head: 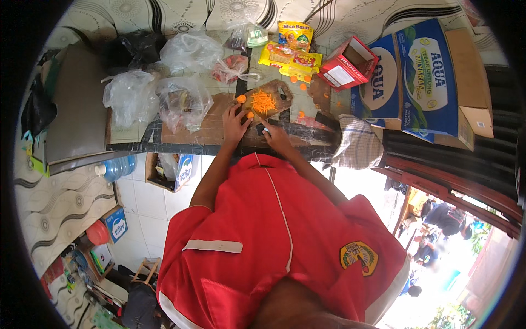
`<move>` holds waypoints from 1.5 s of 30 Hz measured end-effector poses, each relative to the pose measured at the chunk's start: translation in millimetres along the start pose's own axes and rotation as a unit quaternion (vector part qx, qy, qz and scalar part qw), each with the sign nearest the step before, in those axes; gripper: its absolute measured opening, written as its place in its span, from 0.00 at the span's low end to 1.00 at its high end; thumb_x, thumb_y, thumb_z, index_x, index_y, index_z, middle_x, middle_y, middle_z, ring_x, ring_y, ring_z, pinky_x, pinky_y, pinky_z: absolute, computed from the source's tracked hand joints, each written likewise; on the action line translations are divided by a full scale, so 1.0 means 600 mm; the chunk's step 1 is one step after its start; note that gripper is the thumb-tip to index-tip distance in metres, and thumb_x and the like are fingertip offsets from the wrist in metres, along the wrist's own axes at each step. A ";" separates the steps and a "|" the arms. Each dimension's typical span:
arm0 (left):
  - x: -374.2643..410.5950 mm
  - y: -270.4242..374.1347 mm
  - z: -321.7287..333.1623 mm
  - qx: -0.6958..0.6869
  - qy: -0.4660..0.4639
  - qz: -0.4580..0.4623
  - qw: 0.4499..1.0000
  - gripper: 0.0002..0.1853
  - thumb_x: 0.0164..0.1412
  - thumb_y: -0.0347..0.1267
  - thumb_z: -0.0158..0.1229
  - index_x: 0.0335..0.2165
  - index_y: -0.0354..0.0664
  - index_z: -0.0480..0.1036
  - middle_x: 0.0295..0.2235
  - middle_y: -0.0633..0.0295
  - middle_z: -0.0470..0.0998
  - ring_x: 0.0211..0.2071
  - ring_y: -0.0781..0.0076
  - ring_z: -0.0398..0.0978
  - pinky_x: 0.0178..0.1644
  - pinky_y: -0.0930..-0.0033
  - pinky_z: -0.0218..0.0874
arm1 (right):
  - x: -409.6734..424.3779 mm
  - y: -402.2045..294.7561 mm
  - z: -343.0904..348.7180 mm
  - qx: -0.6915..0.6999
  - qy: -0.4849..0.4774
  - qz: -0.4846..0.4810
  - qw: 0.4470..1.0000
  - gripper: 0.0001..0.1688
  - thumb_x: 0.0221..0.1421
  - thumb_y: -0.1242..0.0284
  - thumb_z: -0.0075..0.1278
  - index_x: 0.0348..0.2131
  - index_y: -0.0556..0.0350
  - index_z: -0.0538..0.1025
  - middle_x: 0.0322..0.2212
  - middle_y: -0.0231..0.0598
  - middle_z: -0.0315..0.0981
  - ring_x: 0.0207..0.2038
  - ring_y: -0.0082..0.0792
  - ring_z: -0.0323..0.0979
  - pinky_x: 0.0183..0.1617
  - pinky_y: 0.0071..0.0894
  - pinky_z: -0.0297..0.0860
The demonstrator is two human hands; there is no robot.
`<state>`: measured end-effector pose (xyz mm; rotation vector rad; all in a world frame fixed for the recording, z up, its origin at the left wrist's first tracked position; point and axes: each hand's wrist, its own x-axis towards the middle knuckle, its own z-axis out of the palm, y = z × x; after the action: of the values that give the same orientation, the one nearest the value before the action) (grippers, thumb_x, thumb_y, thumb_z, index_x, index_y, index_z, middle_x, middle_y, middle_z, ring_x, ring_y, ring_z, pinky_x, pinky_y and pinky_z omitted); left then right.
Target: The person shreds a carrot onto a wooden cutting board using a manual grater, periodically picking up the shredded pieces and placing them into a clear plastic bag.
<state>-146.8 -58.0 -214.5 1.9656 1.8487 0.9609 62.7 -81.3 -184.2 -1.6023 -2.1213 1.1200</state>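
Note:
A brown wooden cutting board (274, 88) with a handle slot lies on the worktop in front of me. On it rests a pile of thin carrot strips (263, 102). My left hand (236, 125) holds a cut carrot piece (250, 115) at the board's near left edge. Just beyond its fingertips is another carrot piece (241, 98). My right hand (277, 137) grips a knife, of which a pale bit of handle (266, 130) shows; its blade is hard to make out. Several carrot slices (303, 86) lie scattered to the right of the board.
Clear plastic bags (185, 100) crowd the left. Yellow food packets (289, 57) and a red open carton (349, 63) stand at the back right, beside blue cardboard boxes (427, 82). A checked cloth (356, 142) hangs over the front right edge. People (446, 220) are outside, lower right.

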 end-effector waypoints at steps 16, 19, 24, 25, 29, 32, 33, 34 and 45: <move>-0.010 -0.037 0.035 -0.107 0.013 0.037 0.994 0.19 0.51 0.37 0.71 0.44 0.52 0.81 0.57 0.56 0.69 0.65 0.46 0.58 0.66 0.46 0.53 | -0.032 -0.028 0.027 -0.027 0.065 0.031 0.997 0.34 0.66 0.69 0.47 0.68 0.35 0.60 0.45 0.60 0.76 0.46 0.64 0.74 0.50 0.57 0.70; -0.010 -0.050 0.032 -0.095 0.018 0.060 0.994 0.20 0.52 0.37 0.71 0.46 0.54 0.81 0.57 0.57 0.69 0.65 0.46 0.58 0.66 0.46 0.53 | -0.035 -0.040 0.016 -0.012 0.045 0.045 0.998 0.35 0.66 0.70 0.46 0.69 0.37 0.59 0.45 0.61 0.76 0.47 0.64 0.74 0.51 0.57 0.70; -0.003 -0.032 0.024 -0.083 0.001 0.052 0.995 0.20 0.52 0.38 0.71 0.46 0.56 0.81 0.57 0.57 0.69 0.65 0.47 0.58 0.66 0.46 0.53 | -0.029 -0.017 0.032 0.017 0.074 -0.004 0.997 0.36 0.65 0.71 0.44 0.69 0.42 0.58 0.41 0.61 0.74 0.44 0.62 0.73 0.51 0.56 0.69; -0.002 -0.032 0.027 -0.084 0.003 0.052 0.995 0.20 0.52 0.38 0.71 0.46 0.56 0.81 0.57 0.58 0.69 0.65 0.47 0.58 0.66 0.46 0.53 | -0.026 -0.011 0.040 0.014 0.080 -0.007 0.997 0.35 0.65 0.71 0.43 0.69 0.44 0.59 0.39 0.60 0.74 0.43 0.62 0.73 0.50 0.56 0.69; -0.007 -0.037 0.040 -0.048 0.015 0.056 0.997 0.20 0.53 0.38 0.70 0.47 0.57 0.79 0.57 0.58 0.69 0.66 0.47 0.58 0.66 0.43 0.52 | -0.021 -0.008 0.048 -0.008 0.061 -0.001 0.998 0.35 0.64 0.71 0.43 0.68 0.46 0.59 0.37 0.60 0.72 0.41 0.61 0.73 0.49 0.57 0.69; -0.015 -0.047 0.049 -0.030 0.032 0.067 0.997 0.21 0.53 0.38 0.69 0.47 0.57 0.78 0.57 0.59 0.68 0.66 0.47 0.57 0.65 0.41 0.51 | -0.027 -0.024 0.046 -0.011 0.039 0.012 0.999 0.35 0.64 0.71 0.44 0.68 0.44 0.59 0.37 0.60 0.72 0.42 0.59 0.73 0.49 0.57 0.69; -0.016 -0.044 0.052 -0.025 0.033 0.067 0.997 0.21 0.52 0.38 0.69 0.47 0.57 0.78 0.57 0.59 0.68 0.66 0.47 0.57 0.65 0.41 0.51 | -0.029 -0.022 0.047 -0.019 0.042 0.008 0.999 0.35 0.64 0.71 0.44 0.69 0.44 0.59 0.37 0.59 0.72 0.41 0.59 0.73 0.49 0.56 0.70; -0.017 -0.043 0.054 -0.020 0.033 0.068 0.997 0.21 0.52 0.38 0.69 0.46 0.57 0.78 0.57 0.59 0.68 0.66 0.47 0.57 0.65 0.40 0.51 | -0.030 -0.020 0.048 -0.027 0.046 0.003 0.999 0.36 0.64 0.70 0.44 0.69 0.43 0.58 0.37 0.58 0.72 0.41 0.58 0.73 0.49 0.56 0.70; -0.014 -0.039 0.054 -0.020 0.033 0.066 0.997 0.20 0.53 0.37 0.69 0.46 0.56 0.78 0.58 0.59 0.68 0.66 0.48 0.56 0.66 0.40 0.50 | -0.030 -0.028 0.040 -0.053 0.034 0.001 0.998 0.38 0.64 0.71 0.44 0.70 0.47 0.56 0.34 0.55 0.72 0.39 0.56 0.73 0.49 0.54 0.69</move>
<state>-144.3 -55.3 -254.9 2.0782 1.7373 1.1041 42.7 -109.1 -184.0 -1.6639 -2.1678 0.9548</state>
